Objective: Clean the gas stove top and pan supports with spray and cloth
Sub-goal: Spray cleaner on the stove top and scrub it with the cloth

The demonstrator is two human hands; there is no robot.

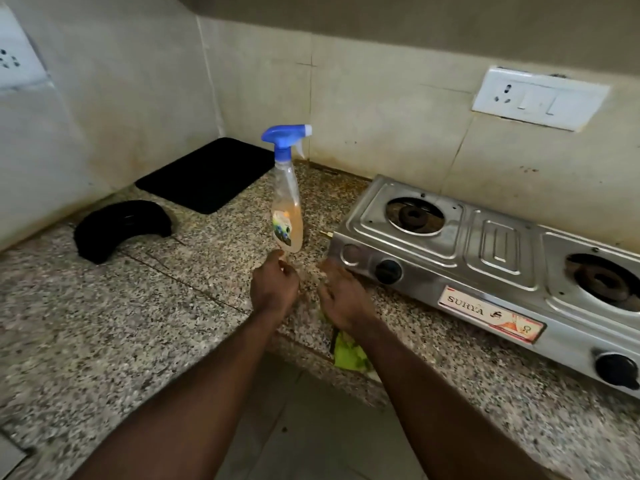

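1. A two-burner gas stove (498, 249) is pictured along the right side of the worktop (121, 323), set near the back wall. Its burners (414, 214) are bare and no pan supports are seated on them.
2. The steel top is seen dull and marked around the burner wells, and no wet film or foam can be made out. The cleaning is judged barely begun: spraying and wiping of both the top and the supports are left to do.
3. A black curved object (121, 226) is shown lying near the worktop's left edge, in front of a black mat (207, 174) in the back left corner. Whether it is the lifted-off supports cannot be told.
4. The spray bottle (287, 209) is seen standing upright near the middle of the worktop, just left of the stove's front left corner. Its blue trigger is untouched and orange liquid fills only its lower part.
5. The left hand (273, 287) is held just in front of the bottle's base with its fingers curled inward. Whether anything is pinched or touched cannot be told.
6. The right hand (343, 301) is laid palm down near the front edge, its fingers stretched toward the stove's corner and not closed. A green cloth (349, 353) is pressed beneath it, with a fold hanging over the edge.
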